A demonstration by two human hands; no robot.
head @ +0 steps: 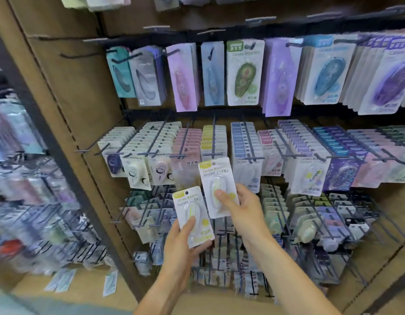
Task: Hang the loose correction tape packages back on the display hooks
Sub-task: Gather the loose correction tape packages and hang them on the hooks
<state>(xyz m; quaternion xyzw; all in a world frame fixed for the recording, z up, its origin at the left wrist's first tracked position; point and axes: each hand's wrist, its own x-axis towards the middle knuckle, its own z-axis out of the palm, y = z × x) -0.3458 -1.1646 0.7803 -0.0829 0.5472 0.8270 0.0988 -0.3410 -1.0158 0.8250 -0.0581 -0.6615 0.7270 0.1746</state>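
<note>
Correction tape packages, two loose ones, both in hand in front of the display. Upper package (217, 186) is white with a yellow tab at top, held by the right hand (240, 206): thumb pressed across the blister front, fingers curled behind the card's lower right edge. It stands nearly upright, top edge raised to just below the front end of the yellow-row hook (213, 142), top of card overlapping the hanging stock behind; cannot tell whether the hole is on the hook.

Lower package (193, 215), same yellow and white design, dark punch hole visible near its top, tilted slightly left. Left hand (183, 244) grips it from below, thumb lying up the front of the blister, fingers wrapped behind the bottom edge. It sits just left of and below the upper package, their edges nearly touching.

Behind both: wooden display panel (83, 94) with rows of black wire hooks carrying carded tapes. Top row has larger cards, among them a green Campus card (244, 71). Middle row is densely stacked in pastel columns. Bottom rows are blurred. A few flat packets (60, 280) lie on the shelf base at lower left.
</note>
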